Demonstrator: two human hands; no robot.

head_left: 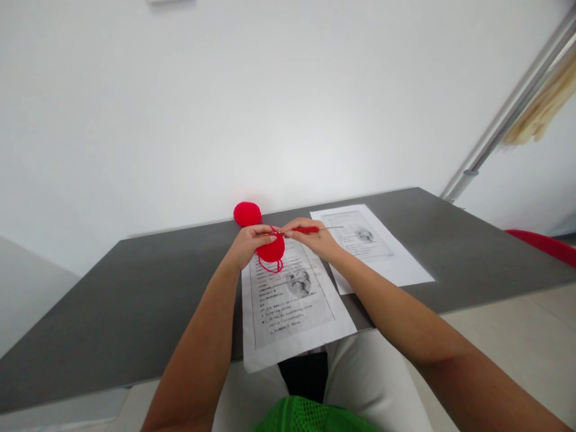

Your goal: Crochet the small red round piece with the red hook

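Note:
My left hand (250, 243) is closed on a small round piece of red crochet (272, 249), pinching its upper edge. From the piece a loose tail of red yarn (269, 268) loops down over the paper. Between the fingers of my right hand (310, 235) is a crochet hook with a red handle (306, 230); its thin metal shaft sticks out to the right. The hook's tip meets the top edge of the crochet, where my fingers partly hide it. Just behind my left hand a red ball of yarn (247, 213) rests on the table near the wall.
Under my hands lies a printed sheet (288, 330), its near end hanging past the front edge of the dark grey table (180, 300). A second printed sheet (382, 258) lies to the right. A white wall (288, 108) stands behind; a red chair (540, 245) is at far right.

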